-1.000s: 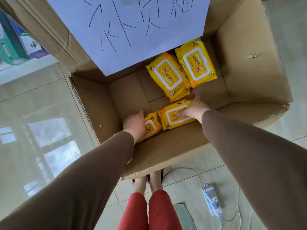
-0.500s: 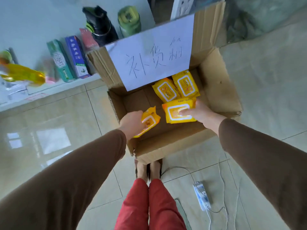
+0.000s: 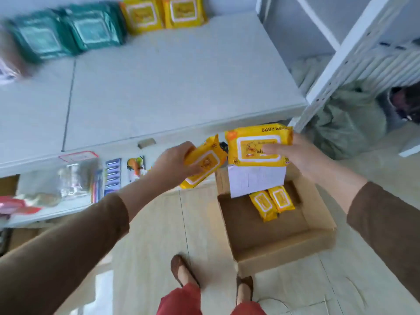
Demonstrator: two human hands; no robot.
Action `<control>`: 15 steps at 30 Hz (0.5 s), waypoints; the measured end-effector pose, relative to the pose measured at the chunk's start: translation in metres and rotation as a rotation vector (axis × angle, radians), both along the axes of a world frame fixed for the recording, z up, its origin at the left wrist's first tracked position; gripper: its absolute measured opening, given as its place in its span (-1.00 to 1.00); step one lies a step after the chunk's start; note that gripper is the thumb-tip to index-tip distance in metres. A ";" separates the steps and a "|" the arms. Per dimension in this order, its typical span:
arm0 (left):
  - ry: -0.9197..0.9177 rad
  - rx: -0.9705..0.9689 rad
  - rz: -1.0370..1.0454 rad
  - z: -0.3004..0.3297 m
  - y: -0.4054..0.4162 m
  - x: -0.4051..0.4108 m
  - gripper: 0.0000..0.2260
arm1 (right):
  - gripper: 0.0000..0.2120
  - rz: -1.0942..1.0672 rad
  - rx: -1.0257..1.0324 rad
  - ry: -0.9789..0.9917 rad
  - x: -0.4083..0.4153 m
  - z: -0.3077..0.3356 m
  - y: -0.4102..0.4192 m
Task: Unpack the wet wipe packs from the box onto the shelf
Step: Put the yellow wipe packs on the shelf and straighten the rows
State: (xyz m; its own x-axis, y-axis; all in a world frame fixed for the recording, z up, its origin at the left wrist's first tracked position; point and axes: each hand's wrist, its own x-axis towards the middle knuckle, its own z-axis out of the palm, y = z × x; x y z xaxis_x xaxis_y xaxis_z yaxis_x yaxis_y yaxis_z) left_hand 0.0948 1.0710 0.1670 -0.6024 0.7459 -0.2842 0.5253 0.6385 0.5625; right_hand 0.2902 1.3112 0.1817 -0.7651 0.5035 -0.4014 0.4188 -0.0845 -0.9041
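Observation:
My left hand (image 3: 172,163) grips a yellow wet wipe pack (image 3: 204,164), tilted, just below the front edge of the white shelf (image 3: 172,83). My right hand (image 3: 302,155) holds a second yellow pack (image 3: 256,144) marked BABY WIPES, face toward me, above the open cardboard box (image 3: 284,242) on the floor. Two more yellow packs (image 3: 271,202) lie in the box under a white paper sheet (image 3: 254,180). Two yellow packs (image 3: 162,13) stand at the back of the shelf.
Green wipe packs (image 3: 68,35) line the shelf's back left. A lower shelf (image 3: 56,212) holds blurred small goods and a blue card of items (image 3: 112,176). A white rack post (image 3: 341,57) rises at right, with a grey-green bag (image 3: 345,123) behind it. My feet stand on the tiled floor.
Both hands have lifted their packs out of the box and up toward the shelf edge. The view has swung up from the box to the shelf.

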 end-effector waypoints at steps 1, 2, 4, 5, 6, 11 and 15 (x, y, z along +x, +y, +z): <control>0.012 0.026 0.008 0.017 -0.008 -0.019 -0.72 | -0.62 -0.007 0.001 0.032 -0.019 0.015 -0.006; 0.028 0.045 0.008 0.032 -0.014 -0.037 -0.73 | -0.64 -0.005 0.002 0.057 -0.038 0.028 -0.011; 0.055 0.078 0.006 0.057 -0.023 -0.076 -0.76 | -0.66 0.006 0.015 0.087 -0.076 0.049 -0.018; 0.066 0.091 0.008 0.067 -0.025 -0.096 -0.76 | -0.67 0.005 0.027 0.101 -0.094 0.056 -0.019; 0.080 0.101 0.009 0.076 -0.026 -0.115 -0.76 | -0.69 -0.003 0.039 0.113 -0.111 0.062 -0.020; 0.152 0.099 0.008 0.096 -0.011 -0.198 -0.73 | -0.61 -0.049 0.092 0.136 -0.186 0.076 -0.004; 0.242 0.066 0.006 0.097 0.024 -0.263 -0.68 | -0.56 -0.086 0.113 0.166 -0.245 0.074 0.030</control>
